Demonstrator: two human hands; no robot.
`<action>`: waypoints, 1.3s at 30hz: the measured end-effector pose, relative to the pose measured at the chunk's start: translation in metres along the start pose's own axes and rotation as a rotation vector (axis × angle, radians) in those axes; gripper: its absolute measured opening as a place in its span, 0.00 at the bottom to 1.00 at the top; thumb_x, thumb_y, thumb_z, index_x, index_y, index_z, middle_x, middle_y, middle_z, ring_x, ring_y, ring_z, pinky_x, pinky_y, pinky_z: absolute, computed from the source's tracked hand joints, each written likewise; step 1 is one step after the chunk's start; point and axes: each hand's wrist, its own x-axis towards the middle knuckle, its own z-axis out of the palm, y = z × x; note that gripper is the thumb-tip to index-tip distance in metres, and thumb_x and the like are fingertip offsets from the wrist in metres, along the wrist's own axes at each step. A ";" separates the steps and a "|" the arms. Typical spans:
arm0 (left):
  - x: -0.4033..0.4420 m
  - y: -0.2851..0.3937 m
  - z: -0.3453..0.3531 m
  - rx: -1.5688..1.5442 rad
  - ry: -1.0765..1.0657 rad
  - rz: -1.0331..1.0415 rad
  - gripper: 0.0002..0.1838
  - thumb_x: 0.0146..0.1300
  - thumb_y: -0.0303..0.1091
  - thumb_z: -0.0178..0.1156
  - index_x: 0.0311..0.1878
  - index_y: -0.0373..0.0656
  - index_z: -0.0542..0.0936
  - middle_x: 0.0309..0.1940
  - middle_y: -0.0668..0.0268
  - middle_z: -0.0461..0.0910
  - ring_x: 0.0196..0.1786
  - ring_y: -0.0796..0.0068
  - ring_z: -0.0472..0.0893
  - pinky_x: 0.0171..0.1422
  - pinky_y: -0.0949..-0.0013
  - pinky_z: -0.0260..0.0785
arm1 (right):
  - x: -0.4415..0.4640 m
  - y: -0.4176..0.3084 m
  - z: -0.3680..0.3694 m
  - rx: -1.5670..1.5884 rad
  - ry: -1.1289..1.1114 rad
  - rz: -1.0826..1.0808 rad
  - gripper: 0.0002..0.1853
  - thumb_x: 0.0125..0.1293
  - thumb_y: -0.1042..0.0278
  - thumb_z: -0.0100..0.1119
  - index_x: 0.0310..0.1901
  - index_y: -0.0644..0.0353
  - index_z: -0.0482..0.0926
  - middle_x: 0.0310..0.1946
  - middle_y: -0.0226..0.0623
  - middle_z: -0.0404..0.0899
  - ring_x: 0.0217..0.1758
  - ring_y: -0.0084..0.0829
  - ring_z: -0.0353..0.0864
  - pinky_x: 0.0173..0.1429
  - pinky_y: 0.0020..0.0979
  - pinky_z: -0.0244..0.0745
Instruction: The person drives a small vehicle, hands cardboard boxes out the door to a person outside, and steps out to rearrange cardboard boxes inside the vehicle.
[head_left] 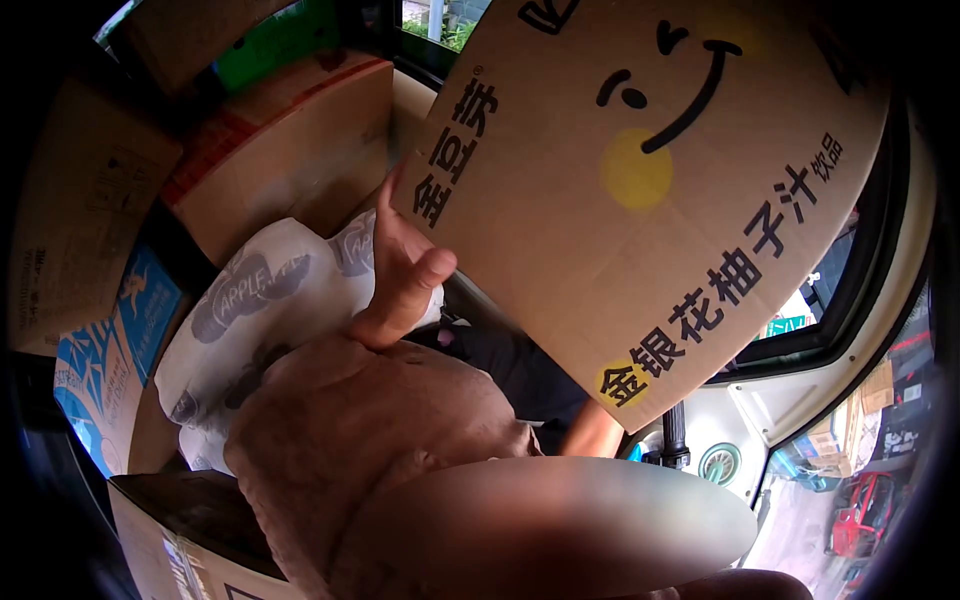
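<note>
A large brown cardboard box [540, 200], tilted in front of me, carries a printed smiling face, yellow dots and black Chinese lettering. My left hand [403, 275] grips its left edge, with the thumb on the near side and the fingers running up along the edge, partly hidden. At the box's lower corner a bare forearm [595, 430] shows on the right side. My right hand itself is hidden behind the box. Below my left hand is the brown sleeve and top [370, 430] I wear.
Left of me are a white bag with "APPLE" print [250, 285], a blue-and-white carton [120, 350] and stacked cardboard boxes [290, 140]. A black handlebar grip [676, 430] stands below the box. Vehicle windows [850, 290] are on the right.
</note>
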 end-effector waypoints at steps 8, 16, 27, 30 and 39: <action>0.059 -0.022 -0.031 0.182 0.098 -0.017 0.28 0.73 0.49 0.52 0.61 0.33 0.74 0.61 0.58 0.74 0.64 0.70 0.73 0.66 0.64 0.65 | 0.001 -0.003 0.004 -0.228 0.042 -0.117 0.29 0.80 0.53 0.40 0.71 0.70 0.65 0.74 0.47 0.58 0.71 0.36 0.67 0.71 0.36 0.66; 0.096 0.011 -0.008 0.147 0.231 0.246 0.26 0.75 0.47 0.46 0.62 0.33 0.77 0.49 0.55 0.84 0.57 0.68 0.80 0.65 0.64 0.69 | -0.023 0.011 0.025 -0.490 -0.063 -0.147 0.27 0.80 0.60 0.37 0.74 0.67 0.61 0.78 0.50 0.54 0.75 0.38 0.63 0.75 0.38 0.59; 0.174 0.036 0.060 0.262 -0.061 0.313 0.20 0.72 0.46 0.60 0.52 0.36 0.84 0.46 0.64 0.84 0.51 0.75 0.80 0.60 0.72 0.68 | 0.019 -0.041 0.035 0.134 -0.090 0.229 0.35 0.73 0.43 0.49 0.72 0.60 0.62 0.69 0.43 0.67 0.72 0.40 0.65 0.74 0.43 0.60; 0.198 0.027 0.069 0.306 -0.104 0.269 0.19 0.72 0.46 0.60 0.49 0.36 0.85 0.45 0.65 0.84 0.49 0.76 0.80 0.58 0.72 0.69 | 0.026 -0.060 0.037 0.144 -0.206 -0.030 0.51 0.66 0.28 0.54 0.78 0.60 0.53 0.75 0.46 0.59 0.78 0.41 0.58 0.79 0.44 0.51; 0.252 -0.005 0.083 0.136 -0.342 0.230 0.17 0.71 0.42 0.59 0.50 0.37 0.83 0.45 0.65 0.84 0.50 0.74 0.81 0.57 0.70 0.70 | 0.074 -0.088 0.023 0.084 -0.174 0.191 0.54 0.63 0.23 0.50 0.79 0.57 0.52 0.78 0.52 0.52 0.80 0.48 0.53 0.79 0.54 0.50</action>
